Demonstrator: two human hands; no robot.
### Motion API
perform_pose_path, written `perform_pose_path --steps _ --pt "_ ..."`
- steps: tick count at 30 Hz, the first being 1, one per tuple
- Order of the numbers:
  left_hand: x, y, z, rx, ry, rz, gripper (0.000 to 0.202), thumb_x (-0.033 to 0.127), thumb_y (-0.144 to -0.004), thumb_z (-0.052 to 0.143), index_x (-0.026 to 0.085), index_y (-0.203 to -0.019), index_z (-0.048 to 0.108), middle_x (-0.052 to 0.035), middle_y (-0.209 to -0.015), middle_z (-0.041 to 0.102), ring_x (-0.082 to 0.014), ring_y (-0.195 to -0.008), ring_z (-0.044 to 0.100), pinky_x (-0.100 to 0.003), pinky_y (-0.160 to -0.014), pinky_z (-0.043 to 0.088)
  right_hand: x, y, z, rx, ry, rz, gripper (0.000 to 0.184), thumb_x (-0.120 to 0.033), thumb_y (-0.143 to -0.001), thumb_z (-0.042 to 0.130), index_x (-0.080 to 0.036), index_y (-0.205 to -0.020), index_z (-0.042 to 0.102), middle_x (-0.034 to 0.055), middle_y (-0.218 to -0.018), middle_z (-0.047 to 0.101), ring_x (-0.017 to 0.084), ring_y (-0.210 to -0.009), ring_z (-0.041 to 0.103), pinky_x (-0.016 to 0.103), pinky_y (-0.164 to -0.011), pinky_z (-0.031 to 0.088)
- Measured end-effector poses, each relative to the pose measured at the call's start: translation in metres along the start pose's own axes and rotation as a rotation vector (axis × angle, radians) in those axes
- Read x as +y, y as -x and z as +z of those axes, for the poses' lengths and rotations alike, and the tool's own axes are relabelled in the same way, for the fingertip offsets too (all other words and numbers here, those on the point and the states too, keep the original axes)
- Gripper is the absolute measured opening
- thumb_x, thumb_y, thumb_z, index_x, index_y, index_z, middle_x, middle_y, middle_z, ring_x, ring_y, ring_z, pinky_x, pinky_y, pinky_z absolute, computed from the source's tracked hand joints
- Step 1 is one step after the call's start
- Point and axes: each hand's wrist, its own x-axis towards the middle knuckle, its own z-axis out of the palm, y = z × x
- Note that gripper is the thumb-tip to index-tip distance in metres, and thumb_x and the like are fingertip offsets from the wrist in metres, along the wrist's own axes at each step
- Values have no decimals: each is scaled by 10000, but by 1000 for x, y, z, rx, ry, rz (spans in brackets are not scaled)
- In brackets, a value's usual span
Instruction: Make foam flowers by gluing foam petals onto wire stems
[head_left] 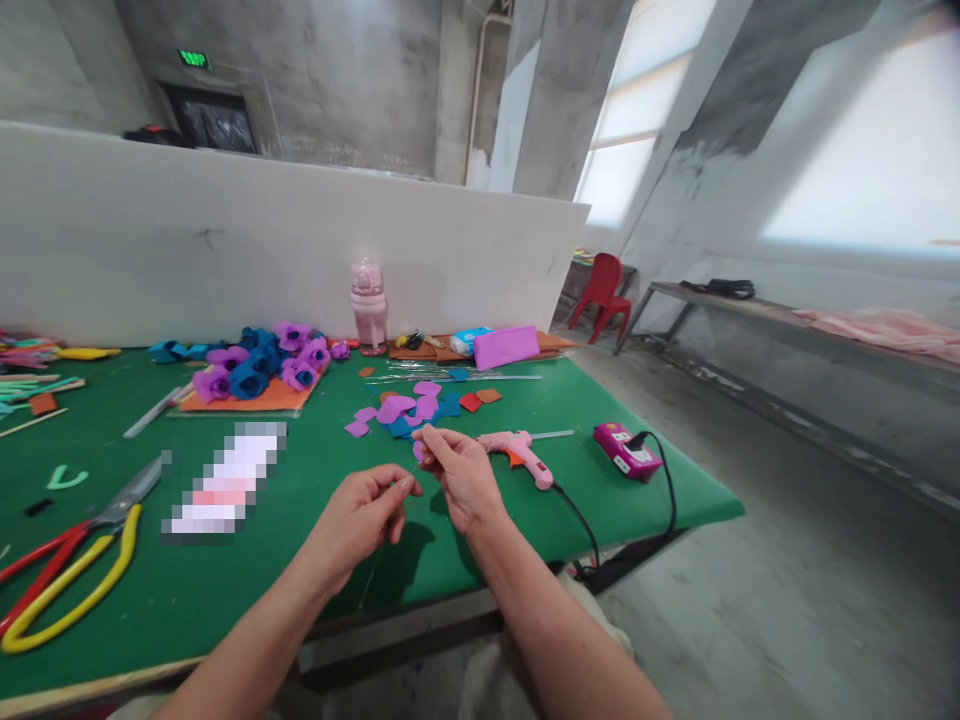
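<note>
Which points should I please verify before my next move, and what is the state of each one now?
1. Right hand has a purple piece at its fingertips: ok.
2. Left hand is empty: cannot tell; no piece shows, but the fingers are curled.
3. Glue gun lies on the table: ok.
4. Its nozzle is clear of the right hand: cannot tell; the tip is hidden.
5. Black plug sits in the purple box: ok.
6. Shears are away from both hands: ok.
</note>
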Motion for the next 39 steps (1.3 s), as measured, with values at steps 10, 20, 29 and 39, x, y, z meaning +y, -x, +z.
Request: perform_pose_path --steps 10,20,29,39 --pt "-1 0 1 19 2 48 269 393 -791 449 150 -749 554 59 -362 443 -54 -337 258 -171 -364 169 2 4 4 45 63 -40 250 -390 -631 677 -152 -703 698 -3 -620 571 71 -532 443 212 -525 369" --pt "-2 -1 1 27 3 61 249 378 -801 441 162 -727 540 61 -360 441 -56 -338 271 -174 -373 183 6 7 7 47 74 -66 250 -394 -654 659 -155 -714 696 -6 -613 553 77 -532 447 216 -521 374" --pt "-5 -4 -1 77 -29 130 290 408 -807 434 152 -763 562 58 -378 434 -74 -366 308 -190 -396 216 7 13 15 31 39 -53 254 -398 -655 654 -146 -685 670 -26 -566 508 64 -472 406 216 -467 334" --pt "-8 -5 2 113 -70 157 278 406 -805 437 167 -707 536 51 -413 454 -74 -389 335 -187 -404 242 3 18 20 64 77 -95 206 -353 -678 636 -149 -660 659 -30 -553 524 65 -477 397 219 -482 329"
